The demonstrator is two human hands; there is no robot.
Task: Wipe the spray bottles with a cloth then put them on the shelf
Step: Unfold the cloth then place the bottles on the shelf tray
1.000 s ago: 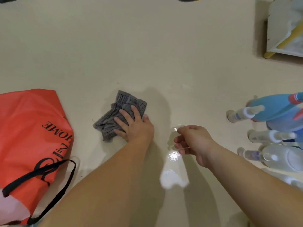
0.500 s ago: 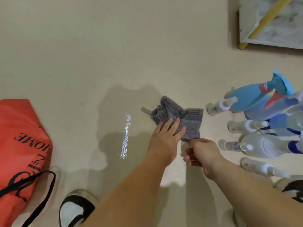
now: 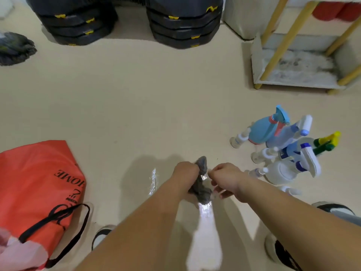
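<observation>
Left hand (image 3: 186, 171): fingers wrapped round a bunched grey cloth (image 3: 201, 187). The cloth sits between the two hands and appears lifted off the floor (image 3: 136, 106).

Right hand (image 3: 224, 178): fingers curled, thumb and forefinger at the cloth's right edge. Cannot tell whether they pinch it or only touch it.

Spray bottles (image 3: 281, 151): clustered on the floor just right of the right hand, packed close, several touching, the small ones nearest. None in hand, none on the shelf (image 3: 293, 79), which stands well apart at far right. Judgement: wiping not yet begun.

Risks from here:
1. Cloth is wadded, not spread. A wad gives a poor wiping face and is likely to skip the trigger heads and necks.
2. Bottles are crowded. Reaching in for one could knock its neighbours over, the small ones first.
3. Shiny streaks on the floor (image 3: 153, 180) near the hands may be wet or only glare; cannot tell. If wet, a shoe (image 3: 101, 235) may slip, and a bottle set back down there picks up dirt.
4. The shelf's lower board looks grimy. Clean bottles placed there may soil again.

Also present: red bag (image 3: 39, 182) at left, black stacked cases (image 3: 175, 26) at the far end.
</observation>
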